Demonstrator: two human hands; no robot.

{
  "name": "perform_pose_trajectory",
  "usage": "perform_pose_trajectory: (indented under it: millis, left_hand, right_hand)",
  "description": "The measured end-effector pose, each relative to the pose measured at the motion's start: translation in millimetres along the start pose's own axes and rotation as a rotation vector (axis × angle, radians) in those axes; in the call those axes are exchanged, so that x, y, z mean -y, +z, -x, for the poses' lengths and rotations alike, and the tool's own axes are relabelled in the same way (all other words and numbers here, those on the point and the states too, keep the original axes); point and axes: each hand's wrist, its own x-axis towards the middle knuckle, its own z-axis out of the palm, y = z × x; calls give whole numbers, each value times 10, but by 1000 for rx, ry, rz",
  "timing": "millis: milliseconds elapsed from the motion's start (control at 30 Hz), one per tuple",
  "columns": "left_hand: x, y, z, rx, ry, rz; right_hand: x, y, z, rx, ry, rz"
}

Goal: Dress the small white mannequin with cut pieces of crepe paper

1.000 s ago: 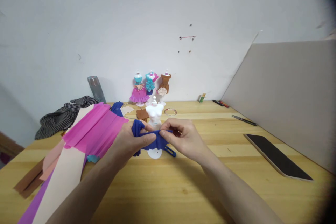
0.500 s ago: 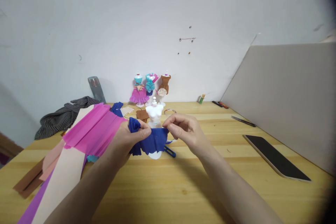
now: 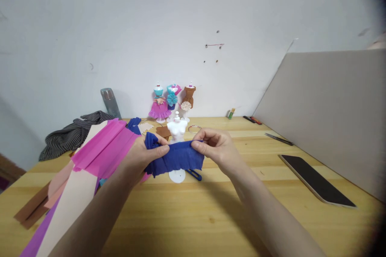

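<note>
Between my two hands stretches a strip of dark blue crepe paper, gathered into a bunch at its left end. My left hand pinches that bunched part between thumb and fingers. At the strip's upper right corner, my right hand grips the edge with thumb and forefinger. Just behind the strip stands a small white mannequin; the paper hides its waist, while its round base shows below. A blue-handled tool lies beside the base, partly covered by the strip.
Pink crepe paper and other coloured sheets pile up at left, near a striped cloth and a bottle. Dressed mannequins stand against the wall. At right are tweezers, a black-topped phone-like slab and a grey panel.
My right hand has shifted its hold along the blue strip's top edge, and more of the strip is now spread out flat to the right. My left hand has moved slightly left.
</note>
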Motion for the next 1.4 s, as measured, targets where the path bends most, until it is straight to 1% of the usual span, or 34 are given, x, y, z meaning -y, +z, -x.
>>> perform_pose_trajectory:
  millis: [167,367,667,867,967,1067,1300,1400]
  left_hand:
    - [-49,-47,-15,13,39,-12]
    - [-69,-75,-39,-50,67,-49]
    - [-85,-196,-70,-98,124,-95]
    - [-132,-212,-68,-140,180,-168]
    - [-142,-214,-73,-161,199,-149]
    - [-134,-221,-83,-149,217,-136]
    - [-149,-252,-60,-113,172,-84]
    - [-170,-303,-48,-114,151,-56]
  right_hand:
    - [25,-52,-18,-35,-18,-3]
    - [11,-88,-46,-54,-36,16]
    - [8,-195,-111,-113,-69,59]
    - [-24,-240,-131,-141,-84,57]
    - [-33,-251,-138,-141,-83,73]
    - [-39,-261,-144,-134,-76,64]
    - [-34,-283,-151,-97,-61,59]
    - [-22,-286,-147,-93,-46,71]
